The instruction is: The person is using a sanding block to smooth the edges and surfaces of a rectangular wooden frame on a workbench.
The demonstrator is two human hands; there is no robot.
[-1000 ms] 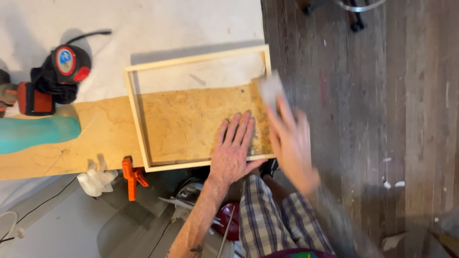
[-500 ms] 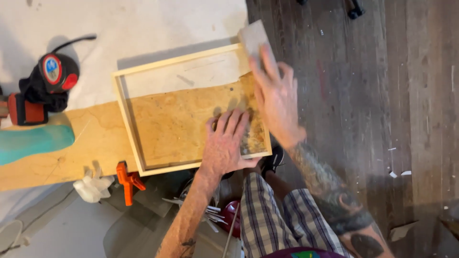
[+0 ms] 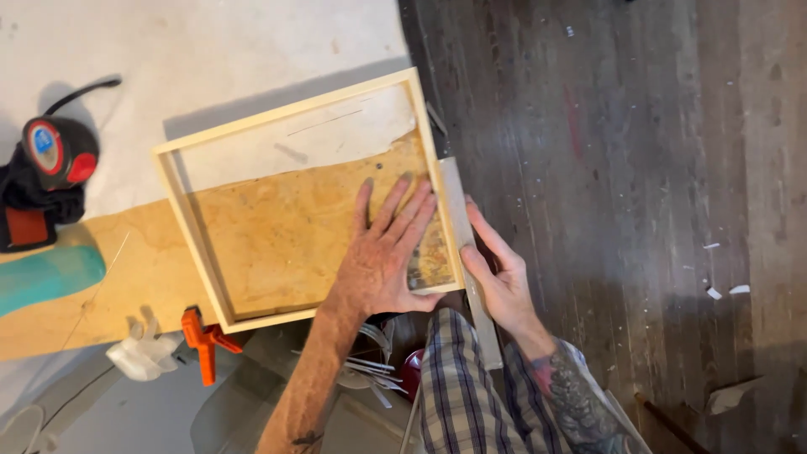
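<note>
A shallow rectangular pale-wood frame point(image 3: 294, 118) with a mottled brown board inside lies on the white-covered workbench point(image 3: 210, 50), its right side overhanging the dark plank floor point(image 3: 630, 168). The left hand point(image 3: 388, 252) lies flat inside the frame's lower right corner, fingers spread. The right hand point(image 3: 498, 277) presses a long grey sanding block point(image 3: 464, 244) against the frame's right outer edge, fingers extended along it. An orange clamp point(image 3: 204, 340) sits below the frame's lower left corner.

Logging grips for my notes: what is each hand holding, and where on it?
Right hand grips a grey sanding block along its side; left hand presses flat inside the wooden frame.
</note>
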